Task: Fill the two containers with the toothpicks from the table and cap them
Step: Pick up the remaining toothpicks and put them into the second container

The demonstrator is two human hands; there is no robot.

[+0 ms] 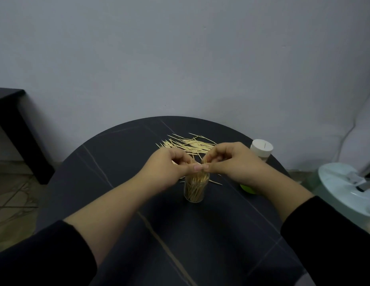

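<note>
Left grip (169, 165), right grip (229, 162): pale toothpicks (196, 178)

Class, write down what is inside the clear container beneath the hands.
Toothpicks stand bunched inside the clear container, tips reaching its rim. The left hand and right hand pinch toothpicks above, partly covering the opening.

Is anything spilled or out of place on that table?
Yes: loose toothpicks lie scattered in a pile on the dark table behind the left hand and right hand, with a few strays beside the clear container. The green cap lies off, by the right wrist.
</note>
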